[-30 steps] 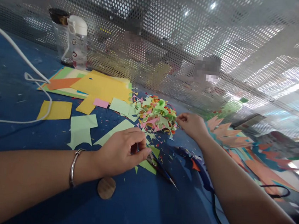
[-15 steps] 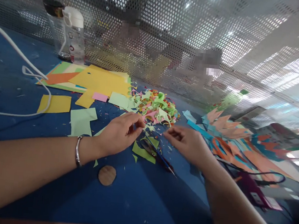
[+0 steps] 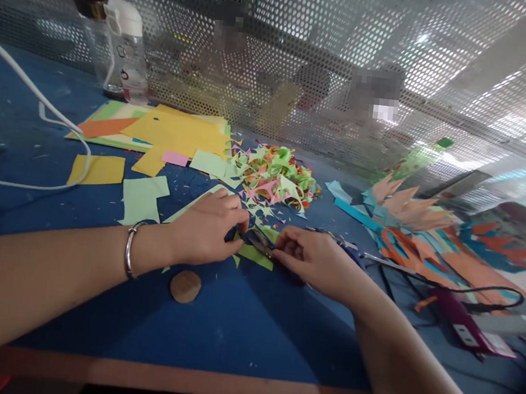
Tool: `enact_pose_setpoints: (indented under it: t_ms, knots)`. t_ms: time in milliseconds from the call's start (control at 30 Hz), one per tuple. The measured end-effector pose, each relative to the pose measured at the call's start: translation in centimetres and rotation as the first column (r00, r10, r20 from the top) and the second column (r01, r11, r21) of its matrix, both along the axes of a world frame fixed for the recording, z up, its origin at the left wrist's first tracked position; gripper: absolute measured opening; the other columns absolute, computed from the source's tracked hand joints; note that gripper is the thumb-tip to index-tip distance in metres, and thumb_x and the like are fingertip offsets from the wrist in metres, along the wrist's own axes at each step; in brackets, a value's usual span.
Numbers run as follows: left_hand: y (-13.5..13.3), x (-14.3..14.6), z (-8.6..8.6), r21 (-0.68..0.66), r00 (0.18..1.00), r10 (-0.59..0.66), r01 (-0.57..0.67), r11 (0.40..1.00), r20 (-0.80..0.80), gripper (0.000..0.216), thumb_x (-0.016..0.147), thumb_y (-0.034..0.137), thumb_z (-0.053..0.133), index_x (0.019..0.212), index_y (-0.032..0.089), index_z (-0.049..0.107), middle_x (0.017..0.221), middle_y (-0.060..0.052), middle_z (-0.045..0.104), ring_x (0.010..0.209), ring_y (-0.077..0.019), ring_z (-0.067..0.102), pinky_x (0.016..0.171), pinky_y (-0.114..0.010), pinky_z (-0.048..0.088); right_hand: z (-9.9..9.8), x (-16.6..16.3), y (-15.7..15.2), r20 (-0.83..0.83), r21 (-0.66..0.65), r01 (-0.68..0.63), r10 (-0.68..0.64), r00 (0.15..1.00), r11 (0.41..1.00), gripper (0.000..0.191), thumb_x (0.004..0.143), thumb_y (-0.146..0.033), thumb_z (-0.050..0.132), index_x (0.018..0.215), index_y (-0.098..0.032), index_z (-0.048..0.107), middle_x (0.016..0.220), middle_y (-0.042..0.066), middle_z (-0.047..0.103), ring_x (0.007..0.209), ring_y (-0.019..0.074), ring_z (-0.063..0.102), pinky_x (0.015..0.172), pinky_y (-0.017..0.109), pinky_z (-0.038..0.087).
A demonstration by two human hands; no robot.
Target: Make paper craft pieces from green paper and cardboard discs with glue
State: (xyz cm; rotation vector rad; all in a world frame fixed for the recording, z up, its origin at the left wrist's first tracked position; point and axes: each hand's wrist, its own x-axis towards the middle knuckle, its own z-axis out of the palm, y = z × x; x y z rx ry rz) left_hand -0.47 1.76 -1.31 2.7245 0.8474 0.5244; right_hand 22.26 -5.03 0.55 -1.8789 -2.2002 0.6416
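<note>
My left hand [image 3: 207,229] rests on the blue table [image 3: 239,332] with its fingers curled, pinching the edge of a light green paper piece [image 3: 254,254]. A silver bracelet sits on that wrist. My right hand [image 3: 315,260] lies just to the right, fingers closed over the dark scissors [image 3: 258,241] that lie on the same green piece. The two hands almost touch. Behind them is a heap of small coloured paper cut-outs [image 3: 274,179], mostly stars and curls.
Yellow, green and orange paper sheets [image 3: 170,134] lie at the back left, with two bottles [image 3: 114,43] behind them. A white cable [image 3: 41,111] loops at left. A round wooden disc [image 3: 185,286] lies near my left wrist. Orange and blue cut paper [image 3: 419,232] and a purple tool with cord [image 3: 460,315] are at right. A perforated metal screen runs along the back.
My right hand has come back from the cut-out heap to the scissors. My left hand stayed by the green piece. The camera tilted down, bringing the table's front edge into view.
</note>
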Motion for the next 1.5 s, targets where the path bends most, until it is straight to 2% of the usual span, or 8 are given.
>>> enact_pose_setpoints:
  t_ms: [433, 567, 633, 767, 967, 1167, 1333, 1500]
  knots:
    - [-0.1, 0.1, 0.3, -0.031, 0.995, -0.084, 0.083, 0.996, -0.049, 0.009, 0.081, 0.020, 0.055, 0.084, 0.019, 0.064, 0.088, -0.006, 0.058, 0.091, -0.0232, 0.049, 0.087, -0.039, 0.039, 1.3, 1.1, -0.8, 0.286, -0.079, 0.068, -0.043, 0.957, 0.995, 0.010, 0.082, -0.026, 0.052, 0.073, -0.022, 0.054, 0.061, -0.001, 0.068, 0.056, 0.0149, 0.061, 0.056, 0.026, 0.037]
    - [-0.4, 0.3, 0.3, -0.051, 0.994, -0.093, 0.091, 0.995, -0.050, 0.015, 0.083, 0.033, 0.061, 0.088, 0.019, 0.064, 0.092, -0.006, 0.058, 0.093, -0.0251, 0.048, 0.087, -0.041, 0.039, 1.3, 1.6, -0.8, 0.356, -0.085, 0.063, -0.029, 0.934, 0.994, 0.012, 0.081, -0.025, 0.052, 0.069, -0.023, 0.052, 0.058, -0.001, 0.066, 0.053, 0.0147, 0.058, 0.054, 0.026, 0.034]
    - [-0.6, 0.4, 0.2, -0.048, 0.993, -0.107, 0.105, 0.993, -0.047, 0.021, 0.084, 0.039, 0.063, 0.092, 0.020, 0.065, 0.096, -0.007, 0.057, 0.095, -0.0262, 0.048, 0.087, -0.042, 0.038, 1.2, 2.0, -0.8, 0.347, -0.082, 0.046, -0.015, 0.938, 0.996, 0.012, 0.080, -0.025, 0.053, 0.069, -0.023, 0.053, 0.057, -0.002, 0.065, 0.052, 0.0143, 0.057, 0.053, 0.026, 0.034]
    - [-0.8, 0.5, 0.2, -0.068, 0.989, -0.131, 0.127, 0.990, -0.063, 0.019, 0.085, 0.037, 0.063, 0.093, 0.021, 0.066, 0.098, -0.006, 0.057, 0.096, -0.0263, 0.047, 0.086, -0.041, 0.036, 1.1, 2.6, -0.9, 0.285, -0.044, 0.012, 0.001, 0.959, 0.999, 0.009, 0.080, -0.025, 0.054, 0.072, -0.022, 0.058, 0.058, -0.002, 0.064, 0.052, 0.0140, 0.057, 0.054, 0.026, 0.035]
    - [-0.8, 0.5, 0.4, -0.089, 0.992, -0.113, 0.107, 0.990, -0.064, 0.023, 0.084, 0.036, 0.063, 0.100, 0.019, 0.066, 0.099, -0.007, 0.058, 0.098, -0.0265, 0.049, 0.090, -0.042, 0.036, 1.5, 2.6, -1.0, 0.273, 0.007, 0.089, -0.088, 0.958, 0.996, 0.008, 0.081, -0.025, 0.055, 0.075, -0.023, 0.059, 0.060, -0.002, 0.064, 0.055, 0.0142, 0.057, 0.054, 0.026, 0.037]
    - [-0.9, 0.7, 0.6, -0.149, 0.987, -0.123, 0.107, 0.983, -0.100, 0.014, 0.087, 0.033, 0.062, 0.090, 0.019, 0.065, 0.095, -0.006, 0.059, 0.095, -0.0249, 0.049, 0.089, -0.041, 0.035, 1.4, 2.5, -1.1, 0.401, 0.033, 0.095, -0.101, 0.910, 0.995, 0.010, 0.081, -0.025, 0.055, 0.072, -0.022, 0.060, 0.064, 0.000, 0.066, 0.056, 0.0151, 0.056, 0.054, 0.028, 0.034]
    - [-0.8, 0.2, 1.5, -0.177, 0.964, -0.223, 0.196, 0.964, -0.145, 0.007, 0.087, 0.026, 0.062, 0.086, 0.019, 0.065, 0.090, -0.004, 0.060, 0.091, -0.0223, 0.050, 0.088, -0.038, 0.034, 2.0, 1.8, -1.3, 0.382, 0.064, 0.149, -0.162, 0.910, 0.987, 0.011, 0.084, -0.032, 0.056, 0.080, -0.024, 0.063, 0.067, 0.000, 0.069, 0.060, 0.0173, 0.060, 0.052, 0.028, 0.031]
    - [-0.7, -0.9, 4.1, -0.345, 0.876, -0.420, 0.329, 0.879, -0.236, 0.002, 0.086, 0.023, 0.067, 0.084, 0.021, 0.066, 0.090, -0.001, 0.064, 0.094, -0.0196, 0.053, 0.084, -0.031, 0.036, 2.3, 1.4, -1.8, 0.310, -0.087, -0.014, 0.040, 0.950, 0.996, 0.020, 0.087, -0.033, 0.053, 0.071, -0.023, 0.058, 0.058, -0.001, 0.066, 0.056, 0.0154, 0.057, 0.053, 0.028, 0.030]
